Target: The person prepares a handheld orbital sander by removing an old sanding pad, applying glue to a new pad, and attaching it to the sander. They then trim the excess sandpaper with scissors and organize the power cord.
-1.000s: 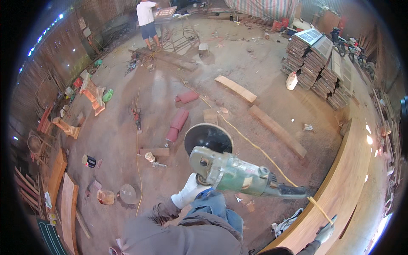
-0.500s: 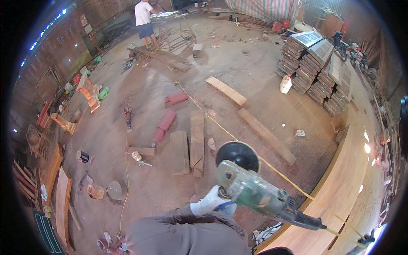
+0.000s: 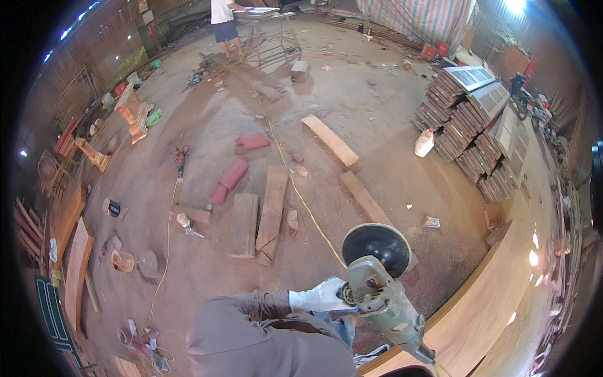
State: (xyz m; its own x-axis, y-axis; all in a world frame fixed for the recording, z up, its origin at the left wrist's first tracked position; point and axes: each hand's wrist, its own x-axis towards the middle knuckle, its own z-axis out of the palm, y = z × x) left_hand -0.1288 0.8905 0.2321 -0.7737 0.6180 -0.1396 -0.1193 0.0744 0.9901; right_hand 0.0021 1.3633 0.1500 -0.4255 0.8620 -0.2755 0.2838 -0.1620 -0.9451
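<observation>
A worn green angle sander [image 3: 386, 301] with a round black disc pad [image 3: 375, 248] is lifted in front of me at the lower right, its pad tilted up. My left hand [image 3: 321, 295], in a white glove, is closed round the side handle by the tool's head. A grey sleeve covers that arm. Beside the sander, at the right, lies a long smooth wooden plank [image 3: 471, 314]. The tool's rear end points toward the lower edge, where a yellow cord leaves it. My right hand does not show.
Wooden beams [image 3: 273, 207] and red rolls [image 3: 229, 180] lie on the floor ahead. A yellow cord [image 3: 308, 210] runs across it. Stacked panels [image 3: 468, 119] and a white jug [image 3: 424, 143] are at the right. A person [image 3: 224, 25] stands at a far work table [image 3: 260, 16].
The sander has swung round, its rear end turning down toward me and its pad shifting right. My left hand moved slightly right with it. The whole view has shifted a little.
</observation>
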